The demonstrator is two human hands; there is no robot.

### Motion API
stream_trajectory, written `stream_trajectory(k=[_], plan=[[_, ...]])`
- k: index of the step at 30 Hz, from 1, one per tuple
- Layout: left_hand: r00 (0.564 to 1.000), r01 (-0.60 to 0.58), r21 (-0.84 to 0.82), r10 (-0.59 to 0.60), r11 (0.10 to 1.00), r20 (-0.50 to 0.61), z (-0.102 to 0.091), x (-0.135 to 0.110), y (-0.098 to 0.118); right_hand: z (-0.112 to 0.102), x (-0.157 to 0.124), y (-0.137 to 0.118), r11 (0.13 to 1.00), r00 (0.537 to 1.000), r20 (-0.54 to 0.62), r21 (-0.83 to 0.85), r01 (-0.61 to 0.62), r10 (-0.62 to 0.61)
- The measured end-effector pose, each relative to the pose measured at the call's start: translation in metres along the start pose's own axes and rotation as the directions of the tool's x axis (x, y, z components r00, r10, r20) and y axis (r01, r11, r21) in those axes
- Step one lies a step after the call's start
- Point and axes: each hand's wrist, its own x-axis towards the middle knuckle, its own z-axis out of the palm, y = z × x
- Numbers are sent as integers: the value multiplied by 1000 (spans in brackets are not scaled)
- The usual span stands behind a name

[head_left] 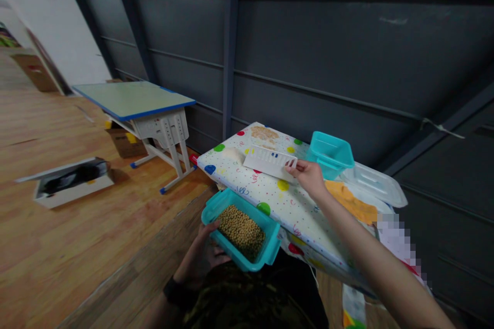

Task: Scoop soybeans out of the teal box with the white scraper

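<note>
My left hand (203, 251) grips the near left side of a teal plastic container (275, 240), its thumb over the rim. The container holds a layer of round tan beans (241, 229) and sits over my lap by the table's front edge. Over the table, my right hand (311, 179) pinches the right end of a white slotted plastic strip (266, 162), which is tilted. Beside the strip's left end lies a small pale heap (233, 154). Behind it, brownish grains (264, 133) are spread on the patterned tablecloth (247, 190).
Another teal container (331, 151) stands at the back right of the table. Near it lie a clear lid (380, 185) and an orange cloth (351, 200). A green-topped desk (135, 100) and an open white box (77, 190) are to the left; a dark panelled wall (328, 51) rises behind.
</note>
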Motion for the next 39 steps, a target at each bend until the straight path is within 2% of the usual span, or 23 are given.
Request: stream_trajectory(k=[4, 8, 16, 24, 29, 33, 36, 39], plan=[[999, -32, 11, 32, 999, 34, -3, 1, 0, -4, 7, 0, 999, 1000, -2, -32, 19, -19], [999, -30, 37, 29, 999, 19, -1, -1, 0, -2, 12, 1, 996, 999, 36, -92, 8, -4], [999, -31, 8, 31, 999, 24, -1, -3, 1, -6, 9, 7, 998, 1000, 23, -53, 22, -20], [1000, -31, 9, 30, 999, 8, -2, -2, 0, -8, 4, 3, 991, 995, 58, 102, -84, 78], [999, -40, 5, 40, 999, 11, -1, -3, 0, -7, -6, -6, 994, 990, 131, 81, -71, 60], [999, -38, 5, 38, 999, 18, 0, -3, 1, -14, -17, -18, 994, 973, 219, 65, -89, 73], [999, -30, 1, 30, 1000, 15, 1, -4, 2, -22, -28, -24, 982, 965, 236, 120, -147, 115], [999, -41, 11, 41, 999, 14, 2, -6, 3, -31, -44, -25, 947, 958, 197, 206, -246, 207]])
